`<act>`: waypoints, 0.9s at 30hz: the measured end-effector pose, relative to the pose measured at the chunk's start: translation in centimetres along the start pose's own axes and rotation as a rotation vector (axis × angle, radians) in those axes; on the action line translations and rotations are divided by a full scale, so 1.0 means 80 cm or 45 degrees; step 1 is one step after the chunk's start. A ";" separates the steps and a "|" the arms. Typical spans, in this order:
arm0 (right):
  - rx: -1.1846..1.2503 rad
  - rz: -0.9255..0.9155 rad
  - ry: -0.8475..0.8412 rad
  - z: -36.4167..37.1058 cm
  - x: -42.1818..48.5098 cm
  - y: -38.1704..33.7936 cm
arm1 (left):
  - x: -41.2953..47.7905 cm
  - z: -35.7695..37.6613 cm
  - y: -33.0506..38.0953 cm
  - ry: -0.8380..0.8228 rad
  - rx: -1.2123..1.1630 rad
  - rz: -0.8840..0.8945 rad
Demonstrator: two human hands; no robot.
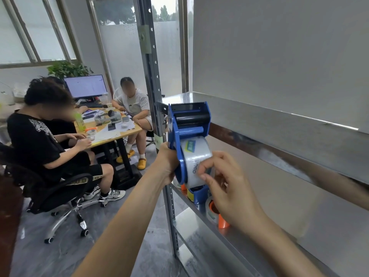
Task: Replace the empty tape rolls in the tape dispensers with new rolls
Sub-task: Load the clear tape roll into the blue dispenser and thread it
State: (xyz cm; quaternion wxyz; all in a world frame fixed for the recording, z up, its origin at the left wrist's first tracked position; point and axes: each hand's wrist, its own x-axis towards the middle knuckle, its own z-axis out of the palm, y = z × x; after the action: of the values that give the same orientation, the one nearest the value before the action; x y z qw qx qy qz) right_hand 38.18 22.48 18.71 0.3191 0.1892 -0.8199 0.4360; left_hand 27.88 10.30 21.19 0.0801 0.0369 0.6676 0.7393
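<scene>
- The left hand (166, 162) clenches the blue dispenser (190, 130) from its left side, blade end up
- The tape roll (196, 156) sits mounted in it, axis crosswise
- The right hand (225, 186), the nearer one, pinches at the roll's face; the roller (192, 117) lies straight above

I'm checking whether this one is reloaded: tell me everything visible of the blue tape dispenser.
The blue tape dispenser looks like glossy plastic and is held upright before the metal shelf. A serrated blade lines its top edge, with a black roller and a blue crossbar below. A full clear tape roll with a printed label sits on its hub. The left hand grips its left side; the right hand pinches at the roll's surface. Whether tape reaches the roller cannot be told.
</scene>
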 end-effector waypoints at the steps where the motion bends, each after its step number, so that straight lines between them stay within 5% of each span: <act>1: -0.028 -0.024 0.010 -0.001 0.001 -0.001 | 0.001 0.001 0.000 -0.004 0.007 -0.013; 9: -0.302 -0.126 0.175 -0.007 0.002 0.003 | -0.002 -0.001 0.004 -0.025 -0.041 -0.009; 27: -0.106 -0.077 0.358 0.009 0.005 -0.005 | -0.005 -0.003 0.000 0.027 -0.062 0.015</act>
State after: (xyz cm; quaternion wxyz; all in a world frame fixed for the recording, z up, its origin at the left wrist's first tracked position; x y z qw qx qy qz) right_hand 37.87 21.71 18.91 0.4511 0.1375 -0.7785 0.4141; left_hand 28.25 10.01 21.20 0.0695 0.0311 0.6500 0.7561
